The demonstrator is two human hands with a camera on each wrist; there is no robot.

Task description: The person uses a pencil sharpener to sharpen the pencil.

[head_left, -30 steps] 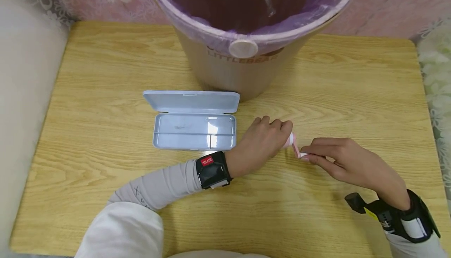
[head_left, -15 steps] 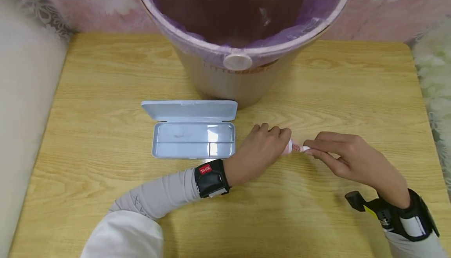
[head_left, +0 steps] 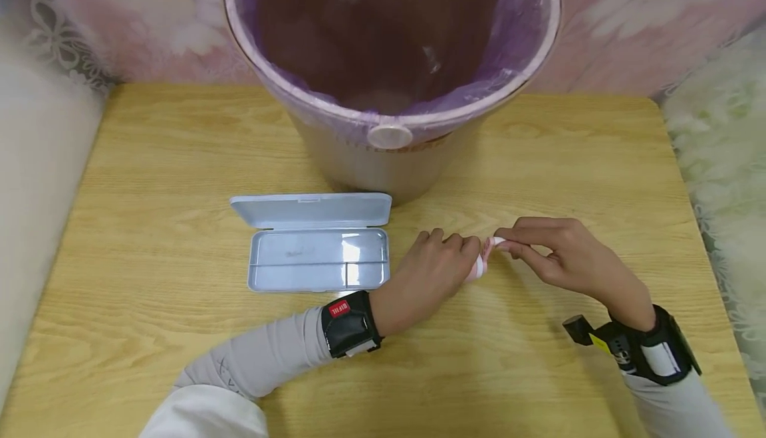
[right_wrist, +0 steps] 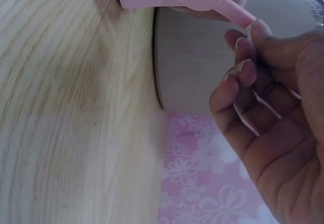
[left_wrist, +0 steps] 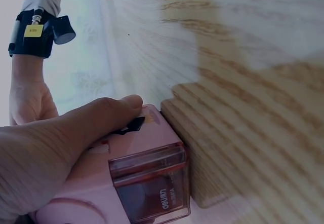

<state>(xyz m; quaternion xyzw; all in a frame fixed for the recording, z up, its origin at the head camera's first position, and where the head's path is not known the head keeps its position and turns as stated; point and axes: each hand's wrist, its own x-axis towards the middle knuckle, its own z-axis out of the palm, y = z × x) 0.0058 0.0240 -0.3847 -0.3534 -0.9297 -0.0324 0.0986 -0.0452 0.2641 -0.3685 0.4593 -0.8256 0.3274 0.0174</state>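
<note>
Yellow wood-grain table [head_left: 455,375]: L hand [head_left: 419,275] is gripping pink boxy plastic sharpener [left_wrist: 126,168]; R hand [head_left: 562,252] is pinching its pink crank [right_wrist: 238,12], pointing twd far edge.

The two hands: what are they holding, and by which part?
The left hand grips the pink sharpener's body; the right hand pinches the crank's white knob.

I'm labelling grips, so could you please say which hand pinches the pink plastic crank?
The right hand pinches the crank by its white end, whereas the left hand grips the boxy pink plastic sharpener.
</note>
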